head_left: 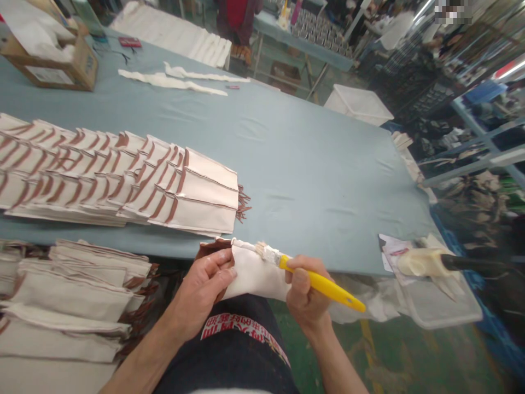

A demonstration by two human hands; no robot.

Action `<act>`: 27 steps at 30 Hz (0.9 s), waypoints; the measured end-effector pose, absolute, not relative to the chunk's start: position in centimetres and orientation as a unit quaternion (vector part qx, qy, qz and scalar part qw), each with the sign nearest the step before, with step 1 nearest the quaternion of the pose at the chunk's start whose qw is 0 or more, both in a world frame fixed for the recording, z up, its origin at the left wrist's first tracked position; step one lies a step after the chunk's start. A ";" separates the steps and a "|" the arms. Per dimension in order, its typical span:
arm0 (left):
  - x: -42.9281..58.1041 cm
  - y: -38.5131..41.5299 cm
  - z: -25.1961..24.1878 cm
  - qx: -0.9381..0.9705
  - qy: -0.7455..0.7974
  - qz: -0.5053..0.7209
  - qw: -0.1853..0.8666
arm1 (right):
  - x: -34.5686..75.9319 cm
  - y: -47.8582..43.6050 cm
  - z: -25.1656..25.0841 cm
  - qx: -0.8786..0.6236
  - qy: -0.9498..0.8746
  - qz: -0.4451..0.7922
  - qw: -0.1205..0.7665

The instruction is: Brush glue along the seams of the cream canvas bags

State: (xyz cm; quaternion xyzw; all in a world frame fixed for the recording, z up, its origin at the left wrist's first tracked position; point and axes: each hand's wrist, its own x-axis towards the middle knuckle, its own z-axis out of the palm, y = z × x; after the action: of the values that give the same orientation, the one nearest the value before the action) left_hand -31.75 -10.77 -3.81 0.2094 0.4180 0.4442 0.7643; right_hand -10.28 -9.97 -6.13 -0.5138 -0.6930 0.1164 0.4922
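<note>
My right hand [305,287] grips a paintbrush [320,282] by its yellow handle. The white-coated bristles rest against the upper edge of a cream fabric piece [256,273] with brown trim. At the left end of that piece, my left hand [211,279] pinches the fabric between thumb and fingers. The piece lies at the table's near edge, partly over the apron on my lap. Overlapping rows of similar cream pieces with brown edges [209,189] lie on the table, beyond my left hand.
The blue-covered table [303,164] stretches ahead. More cream pieces [69,295] are stacked below its edge at left. A cardboard box [61,65] and white strips [176,82] sit at the far side. A dark-handled brush [430,262] lies over a plastic tub [443,306] at right.
</note>
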 end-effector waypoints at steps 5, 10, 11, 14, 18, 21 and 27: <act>-31.2 -10.4 -3.7 0.195 0.432 0.435 0.765 | -8.5 -10.2 -6.3 -0.521 -0.692 0.100 0.489; -30.8 -9.9 -3.5 0.184 0.439 0.433 0.765 | -8.0 -10.7 -5.6 -0.547 -0.662 0.080 0.506; -30.6 -9.8 -3.5 0.185 0.439 0.431 0.767 | -8.3 -10.8 -5.2 -0.548 -0.657 0.077 0.512; -30.1 -9.5 -3.4 0.190 0.439 0.422 0.770 | -9.4 -10.5 -4.0 -0.515 -0.660 0.084 0.541; -29.1 -8.9 -2.9 0.188 0.447 0.434 0.759 | -9.3 -9.0 -3.3 -0.462 -0.707 0.091 0.527; -28.4 -8.4 -2.4 0.177 0.452 0.444 0.754 | -7.5 -7.8 -3.2 -0.471 -0.713 0.068 0.515; -26.5 -7.4 -1.7 0.169 0.461 0.458 0.741 | -5.3 -6.3 -2.4 -0.407 -0.735 0.091 0.535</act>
State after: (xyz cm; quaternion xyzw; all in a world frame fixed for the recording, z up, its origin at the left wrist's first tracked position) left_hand -26.48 -7.42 -1.71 0.1688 0.4605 0.4579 0.7415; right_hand -5.27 -6.29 -2.36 -0.4067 -0.7349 0.0909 0.5350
